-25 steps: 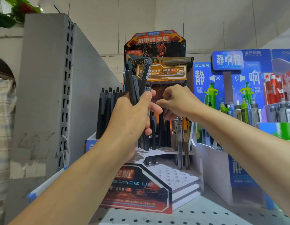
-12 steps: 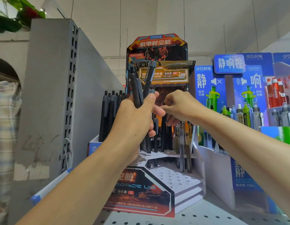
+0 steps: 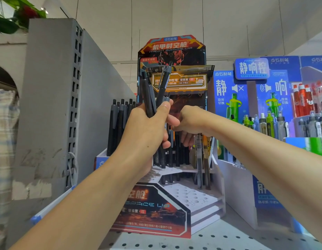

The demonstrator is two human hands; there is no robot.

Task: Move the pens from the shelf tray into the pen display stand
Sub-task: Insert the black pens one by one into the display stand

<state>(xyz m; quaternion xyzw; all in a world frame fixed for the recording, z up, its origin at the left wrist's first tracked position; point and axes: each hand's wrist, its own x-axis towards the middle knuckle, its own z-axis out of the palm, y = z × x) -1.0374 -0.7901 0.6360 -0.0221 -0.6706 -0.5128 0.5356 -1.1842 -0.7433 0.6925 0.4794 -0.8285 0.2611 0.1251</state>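
My left hand (image 3: 147, 129) grips a bundle of several black pens (image 3: 153, 98) upright in front of the pen display stand (image 3: 176, 197), a stepped white cardboard stand with a red and black printed front. My right hand (image 3: 190, 121) is curled right beside the left hand's fingertips and pinches at the bundle; which pen it holds is hidden. Several black pens (image 3: 176, 150) stand in the holes of the stand's upper step. The lower steps show open holes.
A box of black pens (image 3: 120, 123) stands left of the stand against a grey shelf divider (image 3: 53, 105). Blue display stands with green and white pens (image 3: 265, 121) fill the right. A perforated shelf surface (image 3: 201, 240) lies below.
Both hands stay together in front of the stand. The right hand has closed in a little toward the left hand's fingers, and the camera has tilted slightly.
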